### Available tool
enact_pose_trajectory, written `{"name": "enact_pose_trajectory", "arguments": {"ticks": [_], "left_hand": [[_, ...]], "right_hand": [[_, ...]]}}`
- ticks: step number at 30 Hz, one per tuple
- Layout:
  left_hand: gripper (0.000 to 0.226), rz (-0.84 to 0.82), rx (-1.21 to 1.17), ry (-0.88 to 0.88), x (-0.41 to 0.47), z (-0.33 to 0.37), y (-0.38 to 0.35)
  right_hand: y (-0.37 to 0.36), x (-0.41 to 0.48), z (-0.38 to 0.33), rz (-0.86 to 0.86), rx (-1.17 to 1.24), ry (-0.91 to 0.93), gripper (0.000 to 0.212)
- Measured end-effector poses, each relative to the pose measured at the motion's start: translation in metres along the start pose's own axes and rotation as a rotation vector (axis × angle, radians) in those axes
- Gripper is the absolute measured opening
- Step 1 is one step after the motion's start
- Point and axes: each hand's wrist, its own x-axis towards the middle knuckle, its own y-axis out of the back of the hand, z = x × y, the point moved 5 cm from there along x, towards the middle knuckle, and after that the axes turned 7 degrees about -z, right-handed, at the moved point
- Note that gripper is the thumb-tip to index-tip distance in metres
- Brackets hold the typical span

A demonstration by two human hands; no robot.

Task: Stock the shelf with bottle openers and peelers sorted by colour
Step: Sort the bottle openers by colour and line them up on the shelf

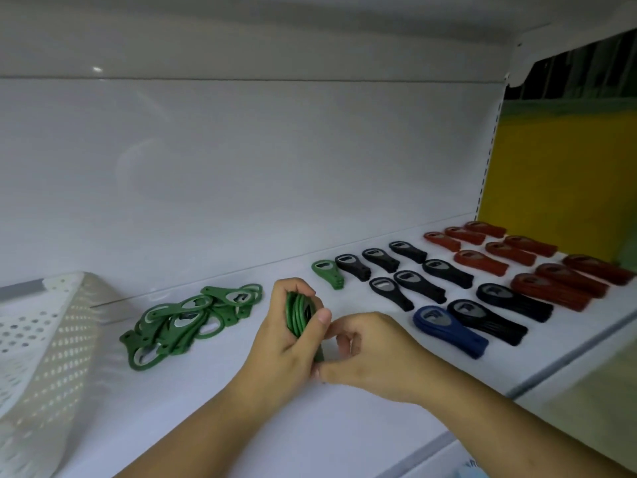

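Stack of green bottle openers (299,313) held on edge above mid-shelf, heads up, rims aligned. Left hand (287,334) wraps it, fingers curled tight around the heads, thumb pressed along the near side. Right hand (370,350) meets the lower end of the stack; its fingers are curled in, thumb tip touching the handles, seemingly squaring them up.

Progress, as judged: well along but green unfinished. One small green stack (329,272) already placed, just beside the black rows. Loose green pile (193,320) lies jumbled to the left, still to be gathered. Black openers (448,282) stand in neat stacked rows; red openers (537,260) likewise at far right. A single blue stack (450,329) sits at the front, touching black neighbours. No peelers identifiable.

Materials: openers are flat, teardrop-shaped, matte plastic with a pale metal insert in the head. Shelf (344,426) is smooth white, faintly glossy. White perforated basket (44,339) lies tipped at left, hard plastic, round holes.
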Motion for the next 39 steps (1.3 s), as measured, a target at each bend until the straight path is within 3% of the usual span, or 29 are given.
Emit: {"name": "enact_pose_trajectory", "arguments": {"ticks": [3, 8, 10, 16, 20, 24, 29, 32, 35, 39], "left_hand": [[0.016, -0.061, -0.047, -0.011, -0.004, -0.003, -0.009], [0.037, -0.326, -0.100, 0.017, -0.012, -0.007, -0.028], [0.050, -0.381, -0.075, 0.029, -0.012, -0.007, -0.032], [0.069, -0.257, -0.094, 0.062, -0.008, -0.013, -0.023], [0.059, -0.224, -0.109, 0.068, -0.008, -0.010, -0.022], [0.047, -0.194, -0.383, 0.126, -0.005, -0.012, -0.022], [0.051, -0.157, -0.506, 0.159, 0.000, -0.014, -0.017], [0.050, -0.001, -0.500, 0.324, 0.005, -0.035, -0.001], [0.012, 0.179, -0.472, 0.459, 0.007, -0.053, 0.017], [0.024, -0.089, -0.096, 0.388, 0.003, -0.056, 0.005]], "right_hand": [[-0.010, -0.004, 0.001, -0.095, 0.066, 0.026, 0.026], [-0.005, -0.008, 0.020, -0.120, 0.236, 0.015, 0.018], [0.003, -0.011, 0.027, -0.140, 0.193, 0.013, 0.029], [0.000, -0.013, 0.039, -0.138, 0.191, 0.033, 0.025], [0.002, -0.014, 0.043, -0.117, 0.188, 0.036, 0.037], [0.008, -0.013, 0.045, -0.109, 0.214, 0.033, 0.051], [0.015, -0.013, 0.032, -0.119, 0.229, -0.030, 0.028], [0.032, -0.001, 0.026, -0.082, 0.026, -0.193, 0.041], [0.053, 0.018, 0.029, -0.043, -0.244, -0.392, 0.046], [0.065, 0.048, 0.034, -0.025, -0.501, -0.498, 0.039]]}}
